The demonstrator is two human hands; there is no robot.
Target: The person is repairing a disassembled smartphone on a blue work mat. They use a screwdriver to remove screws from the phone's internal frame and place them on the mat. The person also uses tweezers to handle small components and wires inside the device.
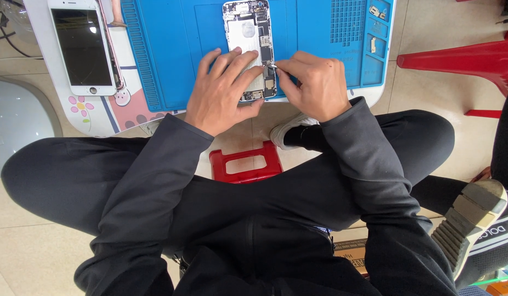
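An opened phone body (248,33), its back half with circuit boards and battery showing, lies on a blue work mat (177,49). My left hand (223,87) rests flat over the phone's lower part, fingers spread and pressing it down. My right hand (314,82) pinches a thin metal tool (272,66) whose tip touches the phone's lower right edge. The tool is mostly hidden by the fingers.
A detached phone screen (81,46) lies on the white table top at left. Small parts (374,11) sit in the mat's right compartments. A red stool (245,163) stands between my knees. A red chair (473,60) is at right. Another person's shoe (470,225) is at lower right.
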